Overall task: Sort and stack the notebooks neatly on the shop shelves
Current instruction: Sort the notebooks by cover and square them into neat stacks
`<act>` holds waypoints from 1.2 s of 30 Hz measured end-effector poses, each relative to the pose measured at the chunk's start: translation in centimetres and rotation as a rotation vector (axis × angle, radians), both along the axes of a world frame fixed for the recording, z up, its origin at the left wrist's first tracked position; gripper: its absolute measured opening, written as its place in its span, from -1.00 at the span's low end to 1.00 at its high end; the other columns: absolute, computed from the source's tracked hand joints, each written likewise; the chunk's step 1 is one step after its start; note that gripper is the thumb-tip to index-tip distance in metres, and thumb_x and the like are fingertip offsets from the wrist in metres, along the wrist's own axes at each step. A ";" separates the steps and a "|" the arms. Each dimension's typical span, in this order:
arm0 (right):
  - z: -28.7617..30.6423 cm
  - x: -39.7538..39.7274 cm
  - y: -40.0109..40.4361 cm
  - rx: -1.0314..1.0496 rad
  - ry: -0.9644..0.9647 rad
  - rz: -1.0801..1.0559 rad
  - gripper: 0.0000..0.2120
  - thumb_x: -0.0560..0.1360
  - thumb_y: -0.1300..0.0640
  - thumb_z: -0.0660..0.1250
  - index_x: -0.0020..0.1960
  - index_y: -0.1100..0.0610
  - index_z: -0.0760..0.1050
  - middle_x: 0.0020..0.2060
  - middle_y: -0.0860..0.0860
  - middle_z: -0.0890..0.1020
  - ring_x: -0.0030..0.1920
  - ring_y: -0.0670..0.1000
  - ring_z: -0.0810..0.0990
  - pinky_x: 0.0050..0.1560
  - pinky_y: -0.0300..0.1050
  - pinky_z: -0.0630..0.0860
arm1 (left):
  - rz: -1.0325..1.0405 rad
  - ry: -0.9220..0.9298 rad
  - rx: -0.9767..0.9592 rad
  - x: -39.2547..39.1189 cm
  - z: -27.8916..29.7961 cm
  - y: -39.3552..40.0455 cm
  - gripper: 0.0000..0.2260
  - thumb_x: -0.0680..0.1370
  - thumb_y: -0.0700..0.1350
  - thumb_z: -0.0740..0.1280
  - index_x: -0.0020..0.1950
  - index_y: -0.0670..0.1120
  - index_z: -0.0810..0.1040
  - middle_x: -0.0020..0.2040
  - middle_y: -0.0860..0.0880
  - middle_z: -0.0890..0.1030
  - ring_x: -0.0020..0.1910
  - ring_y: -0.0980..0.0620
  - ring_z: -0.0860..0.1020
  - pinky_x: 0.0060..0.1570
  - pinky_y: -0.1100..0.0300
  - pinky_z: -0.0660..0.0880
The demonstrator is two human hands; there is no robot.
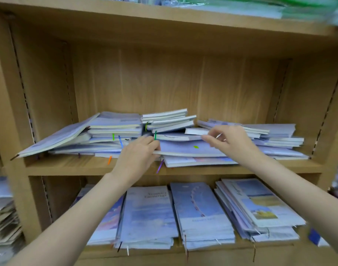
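Pale-blue notebooks sprawl across the wooden middle shelf as the left hand grips one's edge and the right hand, at three o'clock, pinches another, apparently mid-sort; squaring the piles likely comes next.

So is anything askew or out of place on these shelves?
Yes. On the middle shelf the notebooks lie in ragged, slumped piles, and one at the left end leans tilted, its corner jutting past the shelf edge. The lower stacks lie flatter.
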State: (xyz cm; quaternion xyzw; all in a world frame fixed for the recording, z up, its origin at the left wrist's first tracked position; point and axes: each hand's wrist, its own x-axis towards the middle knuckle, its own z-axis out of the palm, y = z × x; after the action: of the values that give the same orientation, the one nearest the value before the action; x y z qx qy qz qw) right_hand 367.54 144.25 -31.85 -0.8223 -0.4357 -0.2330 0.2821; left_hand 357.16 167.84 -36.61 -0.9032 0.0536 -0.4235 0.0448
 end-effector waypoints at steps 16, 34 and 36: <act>-0.9 2.4 0.2 -0.143 -0.803 -0.234 -0.74 0.12 0.39 0.54 -0.30 0.17 0.56 -0.42 0.04 0.54 -0.33 0.10 0.51 -0.39 -0.13 0.37 | 0.310 0.152 -0.255 0.8 4.3 -2.0 -0.82 0.55 -0.08 0.28 0.09 -0.13 0.50 0.05 -0.18 0.57 0.08 -0.22 0.48 -0.20 0.12 0.23; 2.5 -6.2 -8.0 0.170 -0.559 -0.073 -0.78 0.42 0.20 0.40 0.02 0.30 0.61 -0.22 0.13 0.65 -0.10 0.06 0.39 -0.12 -0.40 0.26 | -0.078 0.319 -0.826 -2.8 -0.8 -2.4 -0.81 0.57 -0.15 0.28 0.12 -0.16 0.59 0.15 -0.06 0.60 0.08 0.09 0.52 -0.04 0.39 0.36; 1.1 -7.3 -8.3 0.249 -0.416 -0.025 -0.76 0.40 0.22 0.42 0.05 0.27 0.60 -0.20 0.07 0.61 -0.09 -0.12 0.36 -0.08 -0.50 0.30 | -0.285 0.368 -1.252 -5.3 -2.6 -3.2 -0.79 0.60 -0.08 0.22 0.12 -0.11 0.59 0.21 -0.04 0.57 0.09 0.12 0.52 0.03 0.38 0.43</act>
State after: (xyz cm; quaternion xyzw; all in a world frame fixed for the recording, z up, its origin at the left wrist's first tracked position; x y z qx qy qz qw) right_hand 360.20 135.95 -30.70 -0.7209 -0.4421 -0.4528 0.2825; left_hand 351.86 164.67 -39.22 -0.8004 -0.0769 -0.2155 -0.5541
